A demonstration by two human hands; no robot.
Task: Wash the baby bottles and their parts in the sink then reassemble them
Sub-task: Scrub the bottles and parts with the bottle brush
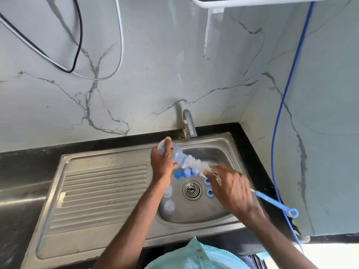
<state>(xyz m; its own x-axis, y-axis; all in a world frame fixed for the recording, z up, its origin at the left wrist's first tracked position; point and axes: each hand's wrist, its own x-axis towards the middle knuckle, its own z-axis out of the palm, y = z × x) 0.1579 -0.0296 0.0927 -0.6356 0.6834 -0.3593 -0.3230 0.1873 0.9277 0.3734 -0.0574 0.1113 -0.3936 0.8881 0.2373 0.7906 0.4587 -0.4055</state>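
**A:** How far along are we?

**B:** Early in the washing, I'd judge. Nearest me, in the sink [194,216] at lower centre, two clear domes [169,206] lie left of the drain [191,189]. Two blue rings [210,193] lie right of it, partly under my right arm. Just above the drain sit some blue caps [178,174]. All these parts lie loose, so nothing is reassembled.

**A:** And your hands?

**B:** My right grip [231,189], right of centre, holds the brush [196,165] by its stem. The fingers are blurred, so I can't tell exactly how they lie. The blue handle sticks out past my wrist toward the right edge.

**A:** The bottle?

**B:** Above the caps, over the basin's upper left. My left grip [162,162] is wrapped round the bottle [175,153], tilted with its mouth down and to the right. The bristles meet the mouth, though most of them show outside it.

**A:** Water?

**B:** I see no stream from the tap [188,123] at the back.

**A:** What's left?

**B:** By my reckoning, this scrub, then every loose part, rinsing and all the reassembly.
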